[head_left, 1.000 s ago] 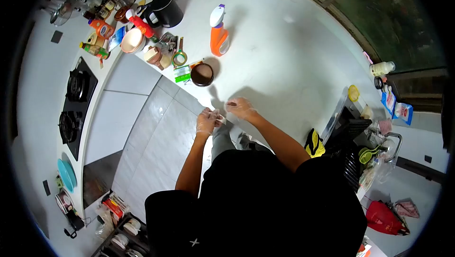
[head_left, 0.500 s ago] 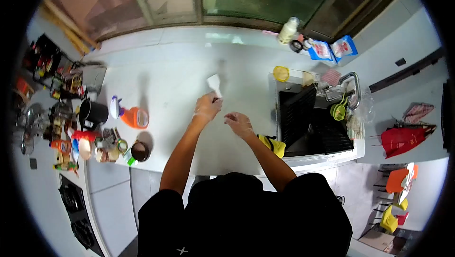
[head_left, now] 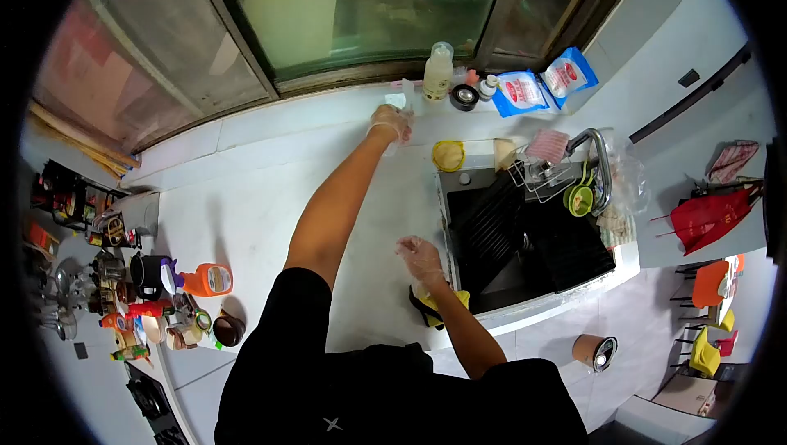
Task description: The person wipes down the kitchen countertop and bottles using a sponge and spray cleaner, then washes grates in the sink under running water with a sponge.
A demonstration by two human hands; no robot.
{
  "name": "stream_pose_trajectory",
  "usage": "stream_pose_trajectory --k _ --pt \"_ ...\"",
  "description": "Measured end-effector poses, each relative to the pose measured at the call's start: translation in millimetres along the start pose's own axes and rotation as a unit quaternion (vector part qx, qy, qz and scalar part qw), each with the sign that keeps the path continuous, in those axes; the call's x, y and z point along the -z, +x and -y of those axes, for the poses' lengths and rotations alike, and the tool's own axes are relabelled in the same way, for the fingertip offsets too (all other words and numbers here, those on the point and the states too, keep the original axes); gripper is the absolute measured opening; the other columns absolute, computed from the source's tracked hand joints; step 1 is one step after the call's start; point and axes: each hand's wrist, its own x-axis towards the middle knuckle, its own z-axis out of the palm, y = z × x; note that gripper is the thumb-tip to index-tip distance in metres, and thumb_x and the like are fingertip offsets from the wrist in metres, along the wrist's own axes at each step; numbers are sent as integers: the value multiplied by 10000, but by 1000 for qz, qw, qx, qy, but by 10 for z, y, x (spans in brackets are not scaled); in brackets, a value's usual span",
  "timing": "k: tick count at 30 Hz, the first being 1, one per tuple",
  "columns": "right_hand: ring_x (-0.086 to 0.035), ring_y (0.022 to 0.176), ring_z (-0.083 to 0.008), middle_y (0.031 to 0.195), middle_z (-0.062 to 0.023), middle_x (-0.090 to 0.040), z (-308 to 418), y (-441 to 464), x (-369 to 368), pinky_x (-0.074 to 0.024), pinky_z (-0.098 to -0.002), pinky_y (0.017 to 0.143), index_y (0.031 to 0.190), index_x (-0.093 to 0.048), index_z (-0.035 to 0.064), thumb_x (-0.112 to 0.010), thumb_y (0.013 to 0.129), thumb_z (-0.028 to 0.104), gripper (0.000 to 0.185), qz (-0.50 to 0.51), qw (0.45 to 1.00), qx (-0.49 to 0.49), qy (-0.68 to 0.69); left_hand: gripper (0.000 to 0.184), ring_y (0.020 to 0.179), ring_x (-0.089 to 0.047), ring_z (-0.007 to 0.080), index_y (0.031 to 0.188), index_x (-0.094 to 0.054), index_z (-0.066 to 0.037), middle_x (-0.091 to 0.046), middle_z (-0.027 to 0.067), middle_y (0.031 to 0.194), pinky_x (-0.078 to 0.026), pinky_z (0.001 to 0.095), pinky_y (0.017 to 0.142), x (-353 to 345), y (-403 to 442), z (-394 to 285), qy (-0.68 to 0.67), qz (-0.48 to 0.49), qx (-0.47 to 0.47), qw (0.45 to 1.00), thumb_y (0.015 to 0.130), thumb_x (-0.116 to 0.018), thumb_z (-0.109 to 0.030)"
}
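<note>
My left hand [head_left: 391,123], in a clear plastic glove, reaches out to the window ledge [head_left: 328,109] with its fingers closed round a small white flat tool [head_left: 396,100]. The tool's lower part is hidden by the hand. A pale bottle [head_left: 438,72] stands just right of it. Also gloved in clear plastic, my right hand [head_left: 420,260] hovers over the white counter [head_left: 365,223], left of the sink [head_left: 455,273]. Its fingers are loosely apart with nothing between them. Below this hand, a yellow and black cloth-like item [head_left: 430,305] lies at the counter's front edge.
Black racks [head_left: 566,240] sit in the sink below a curved faucet [head_left: 602,166]. A yellow-rimmed round item [head_left: 448,155] is by the sink corner. Blue and white packets [head_left: 519,92] rest on the ledge. An orange spray bottle [head_left: 209,279] lies at left near a black pot [head_left: 147,274].
The view has swung right toward the sink and window. My left hand has moved from the counter's front edge out to the ledge with the white tool. My right hand now hovers beside the sink.
</note>
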Motion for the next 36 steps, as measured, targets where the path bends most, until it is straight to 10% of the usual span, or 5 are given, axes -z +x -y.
stream_pose_trajectory --k 9,19,26,36 --pt "-663 896 -202 975 -105 -711 332 -310 -444 -514 -324 830 1081 -686 45 -650 881 210 261 77 995 10 -61 293 459 -555 136 1066 -641 7 -648 75 702 -440 293 424 293 -1336 1196 -34 11 -65 997 940 -594 -254" --pt "-680 956 -260 1033 -128 -717 837 -689 -1654 -519 -359 861 1094 -690 62 -627 888 287 312 225 951 89 -193 297 541 -568 110 1090 -619 -11 -656 55 753 -461 251 474 1815 -3716 3577 -80 -194 98 973 927 -628 -260" --pt "-681 926 -260 982 -109 -717 626 -1186 -3021 -528 -361 859 1099 -690 70 -644 856 270 318 362 894 125 -232 480 792 -659 250 1144 -567 -35 -679 97 898 -536 368 731 2530 -4960 4676 28 -320 202 925 808 -768 -314" --pt "-577 1181 -307 1318 -162 -573 693 -1420 -4331 -480 -385 965 1480 -307 116 -800 742 226 894 375 856 173 -310 1007 1156 -618 349 1514 -210 -190 -614 173 1301 -497 412 960 3274 -5149 4837 -56 -403 91 909 717 -826 -210"
